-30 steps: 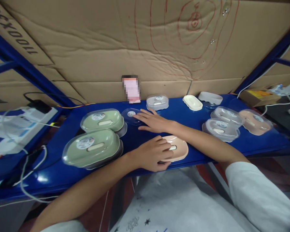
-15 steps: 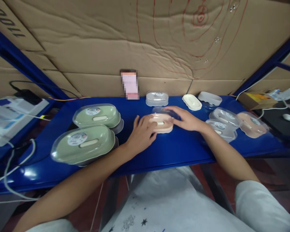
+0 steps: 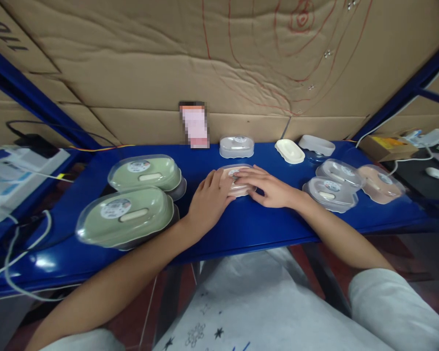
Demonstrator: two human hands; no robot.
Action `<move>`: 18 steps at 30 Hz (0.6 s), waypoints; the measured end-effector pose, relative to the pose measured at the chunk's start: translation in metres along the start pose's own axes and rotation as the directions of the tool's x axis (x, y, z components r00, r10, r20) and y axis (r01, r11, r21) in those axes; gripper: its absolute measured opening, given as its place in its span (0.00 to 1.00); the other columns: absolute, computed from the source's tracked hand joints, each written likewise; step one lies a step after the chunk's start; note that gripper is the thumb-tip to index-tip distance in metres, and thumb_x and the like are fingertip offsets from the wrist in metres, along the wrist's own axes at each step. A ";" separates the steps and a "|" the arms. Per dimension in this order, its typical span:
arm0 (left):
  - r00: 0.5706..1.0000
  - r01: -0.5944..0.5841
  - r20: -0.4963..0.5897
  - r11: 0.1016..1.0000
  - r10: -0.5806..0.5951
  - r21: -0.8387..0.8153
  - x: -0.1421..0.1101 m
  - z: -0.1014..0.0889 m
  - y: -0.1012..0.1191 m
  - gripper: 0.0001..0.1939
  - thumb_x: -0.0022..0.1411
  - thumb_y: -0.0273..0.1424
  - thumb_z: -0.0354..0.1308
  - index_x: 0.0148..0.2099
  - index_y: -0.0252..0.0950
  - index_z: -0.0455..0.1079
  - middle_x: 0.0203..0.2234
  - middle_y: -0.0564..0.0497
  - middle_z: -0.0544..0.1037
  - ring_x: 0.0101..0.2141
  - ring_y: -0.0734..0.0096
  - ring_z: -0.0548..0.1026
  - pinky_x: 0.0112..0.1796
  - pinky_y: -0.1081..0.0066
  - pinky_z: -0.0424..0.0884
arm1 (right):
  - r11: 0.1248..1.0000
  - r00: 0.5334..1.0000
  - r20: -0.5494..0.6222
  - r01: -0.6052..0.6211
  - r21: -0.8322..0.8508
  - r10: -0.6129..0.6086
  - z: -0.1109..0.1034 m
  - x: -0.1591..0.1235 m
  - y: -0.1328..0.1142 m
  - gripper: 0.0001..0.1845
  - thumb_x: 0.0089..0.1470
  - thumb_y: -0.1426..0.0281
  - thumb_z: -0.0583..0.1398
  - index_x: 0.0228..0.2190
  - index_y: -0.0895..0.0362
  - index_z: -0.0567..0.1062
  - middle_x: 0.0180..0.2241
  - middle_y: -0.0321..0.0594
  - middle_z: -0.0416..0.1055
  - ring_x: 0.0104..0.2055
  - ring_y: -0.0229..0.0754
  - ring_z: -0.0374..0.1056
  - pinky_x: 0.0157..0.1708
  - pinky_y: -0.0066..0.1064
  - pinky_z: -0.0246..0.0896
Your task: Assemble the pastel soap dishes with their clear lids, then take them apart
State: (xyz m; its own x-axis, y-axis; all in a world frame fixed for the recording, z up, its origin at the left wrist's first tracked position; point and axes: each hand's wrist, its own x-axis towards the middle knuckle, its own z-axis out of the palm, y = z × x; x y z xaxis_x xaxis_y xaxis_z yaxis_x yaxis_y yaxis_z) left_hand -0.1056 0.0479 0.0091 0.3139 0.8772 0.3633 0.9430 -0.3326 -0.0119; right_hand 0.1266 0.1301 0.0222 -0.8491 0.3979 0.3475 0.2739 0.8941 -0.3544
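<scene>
A small pink soap box point(image 3: 229, 168) with a clear lid and a round label lies between my hands on the blue table point(image 3: 241, 226). The fingers of my left hand point(image 3: 209, 199) wrap its left side, the fingertips reaching onto the lid. My right hand point(image 3: 269, 187) bends over the right side, fingers across the top and thumb at the near edge. Together the hands cover much of the box. Left of them, the nearest things are two larger green boxes point(image 3: 146, 176) with clear lids and labels.
Behind sit a clear-lidded white box point(image 3: 236, 147), a cream tray point(image 3: 289, 151) and a whitish part point(image 3: 317, 145). Grey boxes point(image 3: 331, 194) and a peach box point(image 3: 380, 184) stand to the right. A phone point(image 3: 195, 126) leans on the cardboard wall point(image 3: 131, 73). Cables point(image 3: 12, 273) hang left.
The clear lid, held behind the pink box by my right hand, now covers the box. My right hand has moved over its top, and my left fingers rest on the lid.
</scene>
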 end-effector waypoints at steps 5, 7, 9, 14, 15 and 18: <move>0.999 0.034 0.038 0.999 -0.034 0.021 0.000 -0.005 0.002 0.25 0.70 0.35 0.64 0.65 0.36 0.66 0.62 0.35 0.70 0.63 0.46 0.69 0.52 0.60 0.78 | 0.999 1.000 -0.008 0.020 -0.045 -0.021 0.007 0.001 0.001 0.25 0.68 0.74 0.55 0.64 0.51 0.72 0.70 0.46 0.65 0.74 0.50 0.57 0.75 0.59 0.41; 0.997 0.061 0.055 0.998 -0.062 0.020 0.001 -0.008 0.003 0.21 0.71 0.35 0.63 0.63 0.36 0.68 0.58 0.37 0.73 0.60 0.47 0.71 0.49 0.61 0.79 | 0.998 0.999 -0.002 0.036 -0.056 -0.036 0.009 0.001 0.003 0.24 0.69 0.74 0.54 0.63 0.51 0.72 0.69 0.46 0.66 0.74 0.49 0.57 0.76 0.60 0.39; 0.994 0.077 0.071 0.997 -0.077 0.004 0.002 -0.010 0.003 0.19 0.71 0.35 0.63 0.60 0.37 0.69 0.54 0.38 0.73 0.58 0.47 0.72 0.48 0.61 0.80 | 0.997 0.999 0.004 0.032 -0.064 -0.032 0.010 0.001 0.005 0.24 0.70 0.73 0.54 0.64 0.51 0.71 0.70 0.47 0.65 0.75 0.49 0.56 0.76 0.60 0.37; 0.995 0.082 0.071 0.993 -0.076 -0.082 0.004 -0.004 -0.001 0.25 0.72 0.35 0.62 0.66 0.33 0.64 0.62 0.33 0.70 0.65 0.46 0.69 0.52 0.58 0.79 | 0.997 1.000 0.009 -0.010 -0.080 0.011 0.011 0.001 0.013 0.27 0.74 0.66 0.52 0.70 0.51 0.64 0.74 0.48 0.58 0.77 0.49 0.50 0.76 0.60 0.38; 0.995 0.078 0.062 0.992 -0.073 -0.096 0.004 -0.001 -0.002 0.26 0.73 0.33 0.62 0.68 0.33 0.63 0.64 0.33 0.68 0.67 0.46 0.68 0.53 0.57 0.79 | 0.996 1.000 0.015 -0.017 -0.088 0.019 0.011 0.001 0.015 0.27 0.75 0.66 0.52 0.71 0.51 0.63 0.74 0.48 0.57 0.78 0.49 0.49 0.76 0.60 0.39; 0.999 0.045 0.021 0.993 -0.043 -0.107 0.003 0.008 -0.004 0.28 0.74 0.31 0.60 0.71 0.32 0.59 0.70 0.32 0.64 0.71 0.43 0.63 0.59 0.54 0.76 | 0.992 0.998 0.028 -0.056 -0.113 0.059 0.009 0.001 0.016 0.29 0.76 0.64 0.50 0.73 0.50 0.59 0.75 0.47 0.55 0.78 0.49 0.47 0.76 0.59 0.42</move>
State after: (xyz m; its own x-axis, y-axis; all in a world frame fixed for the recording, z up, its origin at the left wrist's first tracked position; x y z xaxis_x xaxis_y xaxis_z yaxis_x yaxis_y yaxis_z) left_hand -0.1078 0.0547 0.0028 0.2750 0.8980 0.3434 0.9391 -0.3274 0.1042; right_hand 0.1262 0.1434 0.0095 -0.8438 0.4441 0.3014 0.3701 0.8881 -0.2725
